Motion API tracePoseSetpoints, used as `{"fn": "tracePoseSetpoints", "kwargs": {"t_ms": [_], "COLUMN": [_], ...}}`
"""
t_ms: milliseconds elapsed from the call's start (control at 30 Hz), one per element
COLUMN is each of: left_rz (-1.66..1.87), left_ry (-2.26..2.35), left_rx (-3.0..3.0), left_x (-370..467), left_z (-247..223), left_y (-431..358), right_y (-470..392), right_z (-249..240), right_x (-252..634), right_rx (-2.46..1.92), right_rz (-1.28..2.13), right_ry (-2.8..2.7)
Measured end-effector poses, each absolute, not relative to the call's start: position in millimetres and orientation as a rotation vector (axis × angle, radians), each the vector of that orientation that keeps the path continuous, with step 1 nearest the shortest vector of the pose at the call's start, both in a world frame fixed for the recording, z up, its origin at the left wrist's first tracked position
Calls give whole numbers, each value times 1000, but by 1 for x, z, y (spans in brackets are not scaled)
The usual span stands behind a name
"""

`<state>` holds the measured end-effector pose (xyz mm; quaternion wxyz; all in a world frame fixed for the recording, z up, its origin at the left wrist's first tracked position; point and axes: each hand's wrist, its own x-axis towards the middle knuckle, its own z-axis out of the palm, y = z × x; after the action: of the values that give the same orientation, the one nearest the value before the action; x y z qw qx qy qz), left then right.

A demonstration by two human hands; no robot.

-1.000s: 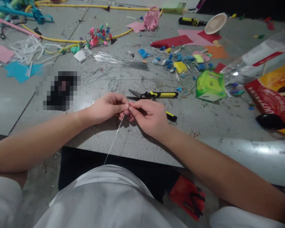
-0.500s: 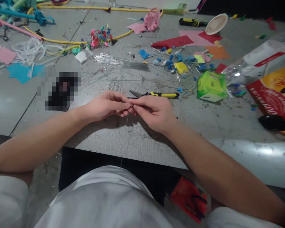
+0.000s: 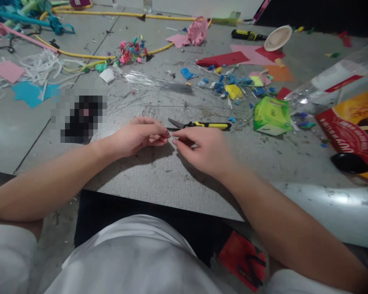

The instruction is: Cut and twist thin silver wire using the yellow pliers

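Left hand (image 3: 138, 136) and right hand (image 3: 202, 149), near desk (image 3: 159, 179) edge: fingertips pinched together, apparently grasping fine wire, barely visible. Risk: wire slipping, pricking fingers. Beyond: yellow-handled scissors (image 3: 202, 124); farther, loose wire bundle (image 3: 156, 81).

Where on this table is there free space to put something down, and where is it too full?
Free: the grey strip along the near edge, under both hands, and the patch right of the right hand, between the green box and the black oval. Crowded: beyond the cutters, with blue scraps and wires.
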<state>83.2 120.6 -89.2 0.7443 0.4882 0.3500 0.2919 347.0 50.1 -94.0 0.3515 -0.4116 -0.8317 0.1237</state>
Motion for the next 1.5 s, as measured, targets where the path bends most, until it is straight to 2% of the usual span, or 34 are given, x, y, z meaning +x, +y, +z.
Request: {"fn": "tracePoseSetpoints", "kwargs": {"t_ms": [267, 500, 700, 1267, 1500], "left_rz": [545, 523, 541, 622, 605], "left_ry": [708, 748, 667, 692, 697], "left_rx": [1080, 1043, 987, 1530, 1411], "left_x": [83, 86, 87, 91, 91], "left_z": [-89, -78, -77, -83, -77], "left_y": [120, 115, 111, 108, 100], "right_y": [52, 51, 44, 46, 43], "right_z": [-86, -87, -96, -104, -103], "right_x": [357, 350, 340, 341, 334], "right_rx": [-956, -852, -936, -970, -926], "right_rz": [-179, -260, -371, -100, -100], "right_ry": [-2323, -2272, -2160, -2171, -2043]}}
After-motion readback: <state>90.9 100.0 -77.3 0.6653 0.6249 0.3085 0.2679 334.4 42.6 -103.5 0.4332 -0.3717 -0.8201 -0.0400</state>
